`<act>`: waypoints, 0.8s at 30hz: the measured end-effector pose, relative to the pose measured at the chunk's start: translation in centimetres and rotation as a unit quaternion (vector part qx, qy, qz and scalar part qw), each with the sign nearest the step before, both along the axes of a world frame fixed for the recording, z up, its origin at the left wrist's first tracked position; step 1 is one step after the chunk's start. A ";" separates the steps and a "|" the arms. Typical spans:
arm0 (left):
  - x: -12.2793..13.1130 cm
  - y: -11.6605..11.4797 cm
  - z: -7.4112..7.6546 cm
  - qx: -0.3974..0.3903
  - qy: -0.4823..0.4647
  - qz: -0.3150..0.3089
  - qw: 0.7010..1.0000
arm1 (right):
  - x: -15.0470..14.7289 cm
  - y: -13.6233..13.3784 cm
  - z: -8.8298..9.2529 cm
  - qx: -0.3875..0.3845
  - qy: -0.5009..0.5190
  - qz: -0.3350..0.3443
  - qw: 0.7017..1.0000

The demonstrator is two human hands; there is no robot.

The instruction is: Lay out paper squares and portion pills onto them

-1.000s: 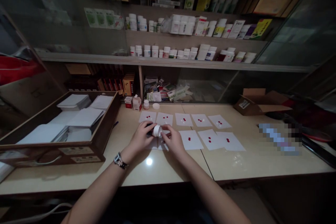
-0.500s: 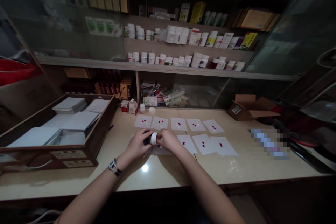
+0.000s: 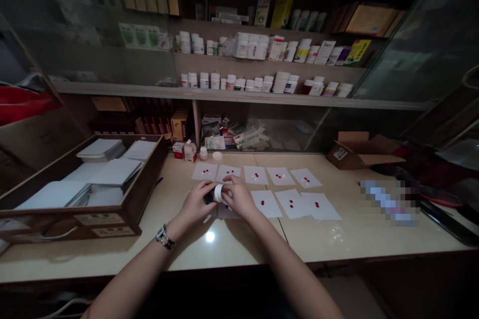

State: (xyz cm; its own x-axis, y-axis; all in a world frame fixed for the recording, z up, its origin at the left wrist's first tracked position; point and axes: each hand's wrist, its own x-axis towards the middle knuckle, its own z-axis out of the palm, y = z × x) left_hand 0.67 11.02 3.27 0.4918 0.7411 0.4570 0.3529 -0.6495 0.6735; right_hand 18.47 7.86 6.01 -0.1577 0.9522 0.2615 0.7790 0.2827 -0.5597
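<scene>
Seen from the head camera, a person's left hand [image 3: 196, 204] curls its fingers around the dark body of a small bottle [image 3: 208, 198], while the right hand [image 3: 238, 197] wraps its fingers over the white cap [image 3: 219, 193]. The bottle lies level just above the loose paper sheets [image 3: 266, 204] near the middle of the counter [image 3: 232, 246], most of them dotted with red tablets [image 3: 291, 204]. A cap slipping free could scatter the bottle's contents among the sheets, and a bumped wrist could push the paper out of line.
</scene>
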 end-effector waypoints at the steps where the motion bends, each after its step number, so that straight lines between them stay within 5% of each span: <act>1: 0.0 0.0 0.0 -0.006 -0.002 -0.001 1.000 | 0.2 0.1 -0.3 0.010 0.032 -0.002 0.999; 5: 0.0 0.1 -0.2 -0.012 0.004 0.016 1.000 | 1.8 0.2 -0.7 0.005 0.098 -0.046 0.994; 11: -0.1 0.3 -0.6 -0.002 0.007 0.041 0.999 | 3.3 -0.1 -2.0 -0.090 -0.094 -0.052 0.990; 16: 0.0 0.0 -0.5 0.016 0.019 0.038 0.999 | 3.2 0.0 -3.5 -0.084 -0.183 -0.056 0.978; 24: 0.4 -0.4 -0.6 0.018 0.028 0.038 0.999 | 2.2 -0.3 -3.9 -0.031 -0.184 -0.017 0.982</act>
State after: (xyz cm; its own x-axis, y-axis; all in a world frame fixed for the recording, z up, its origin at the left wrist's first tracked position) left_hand 1.05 10.63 2.71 0.4610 0.7606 0.4571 0.4383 -0.6431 0.6280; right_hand 20.63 7.53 2.08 -0.1988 0.9707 0.1348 0.9400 0.2278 -0.2542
